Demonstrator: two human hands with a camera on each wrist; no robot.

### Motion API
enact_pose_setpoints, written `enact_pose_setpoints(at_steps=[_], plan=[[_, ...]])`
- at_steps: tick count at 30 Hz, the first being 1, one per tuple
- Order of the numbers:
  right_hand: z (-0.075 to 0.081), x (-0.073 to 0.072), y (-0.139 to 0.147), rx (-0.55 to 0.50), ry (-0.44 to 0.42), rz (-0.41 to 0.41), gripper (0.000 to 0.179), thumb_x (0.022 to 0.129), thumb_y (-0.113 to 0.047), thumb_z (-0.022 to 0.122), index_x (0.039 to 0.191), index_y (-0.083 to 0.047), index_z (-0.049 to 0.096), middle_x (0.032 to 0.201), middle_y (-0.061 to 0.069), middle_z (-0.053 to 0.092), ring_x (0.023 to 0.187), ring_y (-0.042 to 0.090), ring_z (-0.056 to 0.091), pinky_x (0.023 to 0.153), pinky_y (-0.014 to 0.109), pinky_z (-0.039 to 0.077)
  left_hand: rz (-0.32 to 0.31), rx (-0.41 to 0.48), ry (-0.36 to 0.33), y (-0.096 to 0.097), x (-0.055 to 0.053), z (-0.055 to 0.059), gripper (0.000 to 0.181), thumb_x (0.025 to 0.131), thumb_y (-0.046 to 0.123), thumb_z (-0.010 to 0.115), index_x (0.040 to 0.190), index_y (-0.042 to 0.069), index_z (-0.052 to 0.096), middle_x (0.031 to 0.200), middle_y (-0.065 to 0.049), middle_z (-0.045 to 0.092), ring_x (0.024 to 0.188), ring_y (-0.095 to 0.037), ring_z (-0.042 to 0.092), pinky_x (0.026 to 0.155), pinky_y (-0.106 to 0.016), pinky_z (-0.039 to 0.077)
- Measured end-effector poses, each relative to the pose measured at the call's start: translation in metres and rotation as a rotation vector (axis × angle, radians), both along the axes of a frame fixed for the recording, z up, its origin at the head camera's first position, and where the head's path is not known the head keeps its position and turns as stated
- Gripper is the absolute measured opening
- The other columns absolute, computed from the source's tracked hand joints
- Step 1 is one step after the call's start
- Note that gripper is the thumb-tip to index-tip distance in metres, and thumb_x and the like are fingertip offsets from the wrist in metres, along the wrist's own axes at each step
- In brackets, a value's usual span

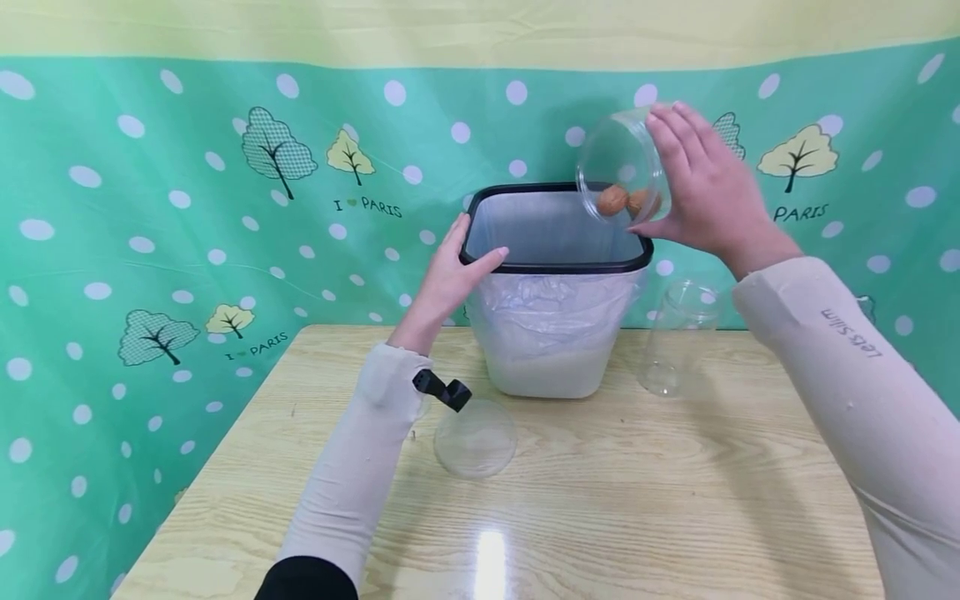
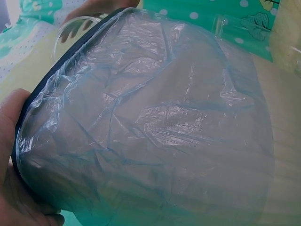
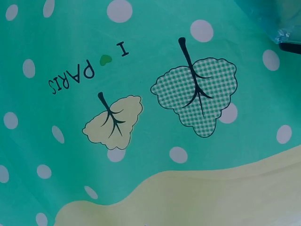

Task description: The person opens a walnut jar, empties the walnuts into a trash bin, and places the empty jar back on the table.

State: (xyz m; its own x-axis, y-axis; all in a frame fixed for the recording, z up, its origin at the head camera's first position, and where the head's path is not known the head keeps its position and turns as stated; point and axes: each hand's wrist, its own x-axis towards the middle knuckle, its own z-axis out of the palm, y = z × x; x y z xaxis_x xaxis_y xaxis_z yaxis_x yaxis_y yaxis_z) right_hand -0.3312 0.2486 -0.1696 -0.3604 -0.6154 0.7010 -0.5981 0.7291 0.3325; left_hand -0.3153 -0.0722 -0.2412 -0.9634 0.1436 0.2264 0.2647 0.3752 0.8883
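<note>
A white trash bin [image 1: 543,367] stands on the table with a black rim [image 1: 562,268] and a clear plastic bag [image 2: 155,108] folded over its outside. My left hand [image 1: 453,279] grips the rim at its left corner, thumb over the near edge. Above the bin's right side my right hand [image 1: 705,179] holds a clear round jar [image 1: 618,158] tipped on its side, mouth toward the left. At least two walnuts [image 1: 612,200] lie inside the jar, low on its wall. The right wrist view shows mostly backdrop, with neither hand nor jar.
A clear round lid [image 1: 476,439] lies on the wooden table [image 1: 637,500] in front of the bin. Right of the bin stands a tall clear container [image 1: 675,342], below my right forearm. A green dotted cloth [image 1: 90,250] hangs behind the table.
</note>
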Motion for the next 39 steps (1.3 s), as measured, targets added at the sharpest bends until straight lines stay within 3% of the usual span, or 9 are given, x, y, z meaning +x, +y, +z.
enact_pose_setpoints(at_steps=[6, 14, 23, 39], plan=[[-0.0011, 0.0004, 0.0044, -0.027, -0.001, 0.006, 0.118, 0.05, -0.022, 0.091, 0.142, 0.007, 0.024, 0.146, 0.026, 0.031, 0.136, 0.041, 0.027, 0.116, 0.039, 0.016, -0.013, 0.004, -0.004, -0.0002, 0.0006, 0.0005, 0.089, 0.085, 0.047, 0.064, 0.152, 0.016, 0.014, 0.158, 0.004, 0.008, 0.144, -0.01, 0.006, 0.116, -0.033, 0.013], [-0.0015, 0.0006, 0.0045, -0.005, 0.034, 0.002, 0.117, 0.053, -0.024, 0.091, 0.143, 0.006, 0.022, 0.146, 0.026, 0.031, 0.135, 0.041, 0.027, 0.115, 0.038, 0.017, -0.015, 0.012, 0.0, -0.0003, 0.0001, 0.0004, 0.089, 0.086, 0.046, 0.064, 0.152, 0.016, 0.014, 0.158, 0.004, 0.008, 0.144, -0.01, 0.006, 0.116, -0.032, 0.012], [0.0024, 0.0045, 0.0029, -0.015, 0.007, -0.028, 0.118, 0.053, -0.024, 0.092, 0.144, 0.006, 0.023, 0.147, 0.025, 0.03, 0.136, 0.041, 0.026, 0.116, 0.039, 0.016, -0.011, 0.003, -0.004, -0.0011, 0.0008, 0.0, 0.089, 0.085, 0.046, 0.064, 0.152, 0.016, 0.013, 0.158, 0.003, 0.008, 0.144, -0.01, 0.006, 0.116, -0.033, 0.012], [0.0045, 0.0049, 0.0016, 0.035, 0.025, 0.025, 0.117, 0.052, -0.025, 0.091, 0.142, 0.007, 0.024, 0.146, 0.026, 0.031, 0.136, 0.04, 0.026, 0.115, 0.039, 0.017, -0.014, 0.017, -0.005, -0.0007, 0.001, -0.0004, 0.087, 0.086, 0.043, 0.064, 0.152, 0.017, 0.014, 0.158, 0.004, 0.008, 0.144, -0.01, 0.006, 0.116, -0.034, 0.012]])
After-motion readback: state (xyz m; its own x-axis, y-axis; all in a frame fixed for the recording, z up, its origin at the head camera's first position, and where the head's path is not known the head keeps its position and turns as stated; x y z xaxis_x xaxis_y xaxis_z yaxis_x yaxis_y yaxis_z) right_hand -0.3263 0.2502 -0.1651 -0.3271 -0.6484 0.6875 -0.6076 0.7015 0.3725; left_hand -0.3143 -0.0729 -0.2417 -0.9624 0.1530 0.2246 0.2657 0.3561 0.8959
